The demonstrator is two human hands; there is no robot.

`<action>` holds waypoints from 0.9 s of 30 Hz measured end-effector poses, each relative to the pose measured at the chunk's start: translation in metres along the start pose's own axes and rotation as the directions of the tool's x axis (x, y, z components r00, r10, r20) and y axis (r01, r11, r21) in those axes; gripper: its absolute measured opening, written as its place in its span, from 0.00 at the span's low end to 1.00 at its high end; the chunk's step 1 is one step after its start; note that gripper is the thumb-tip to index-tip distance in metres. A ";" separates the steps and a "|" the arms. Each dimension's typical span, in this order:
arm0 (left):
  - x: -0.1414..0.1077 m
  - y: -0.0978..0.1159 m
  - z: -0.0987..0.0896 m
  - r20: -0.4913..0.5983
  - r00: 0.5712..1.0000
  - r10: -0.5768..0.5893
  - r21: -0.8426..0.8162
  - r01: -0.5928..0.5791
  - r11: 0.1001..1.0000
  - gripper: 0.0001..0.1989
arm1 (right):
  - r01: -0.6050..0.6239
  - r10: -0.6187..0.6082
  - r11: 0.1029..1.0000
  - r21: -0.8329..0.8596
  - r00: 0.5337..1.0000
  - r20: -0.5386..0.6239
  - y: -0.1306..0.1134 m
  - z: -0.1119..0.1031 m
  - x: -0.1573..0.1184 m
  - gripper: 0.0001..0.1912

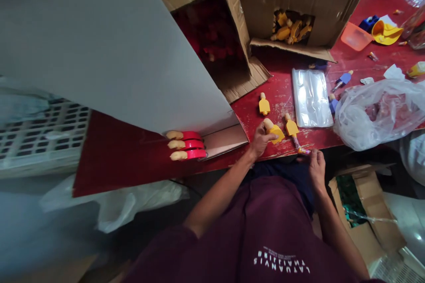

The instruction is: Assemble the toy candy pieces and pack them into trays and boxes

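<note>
My left hand [261,138] is closed on a yellow plastic toy piece [276,133] with a beige knob, just above the front edge of the red table. In my right hand [317,167], the fingertips pinch one end of a small printed tube [303,151], coloured purple and orange. Between the two hands lies a yellow toy piece with a beige knob [291,127]; a similar tube [295,142] extends from its lower end. Farther back, another yellow toy piece [264,105] rests on the table.
Clear plastic bags [312,97] lie stacked beside a crumpled plastic bag [381,110]. Behind stands a cardboard box [325,4] with yellow pieces showing through its cut opening. Three red pieces with beige knobs [189,144] are at left, by a white panel [133,53].
</note>
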State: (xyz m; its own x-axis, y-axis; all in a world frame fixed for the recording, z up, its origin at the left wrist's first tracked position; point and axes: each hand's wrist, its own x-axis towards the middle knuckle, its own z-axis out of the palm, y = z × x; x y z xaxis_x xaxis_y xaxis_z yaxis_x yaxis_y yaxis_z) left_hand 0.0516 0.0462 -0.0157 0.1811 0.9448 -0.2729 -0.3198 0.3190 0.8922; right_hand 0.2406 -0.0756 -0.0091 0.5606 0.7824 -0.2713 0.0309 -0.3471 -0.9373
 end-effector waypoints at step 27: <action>-0.060 0.060 0.063 -0.083 0.981 -0.176 -0.557 0.100 0.824 0.18 | 0.799 -0.754 0.531 -0.282 0.597 0.274 -0.032 0.018 -0.043 0.15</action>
State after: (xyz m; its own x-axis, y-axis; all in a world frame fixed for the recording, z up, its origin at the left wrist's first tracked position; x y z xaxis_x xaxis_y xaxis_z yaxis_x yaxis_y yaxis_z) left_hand 0.0798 0.0044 0.0766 0.1563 0.8770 -0.4544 -0.7636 0.3991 0.5076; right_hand 0.2002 -0.0887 0.0290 0.0852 0.8706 0.4845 0.6977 0.2950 -0.6528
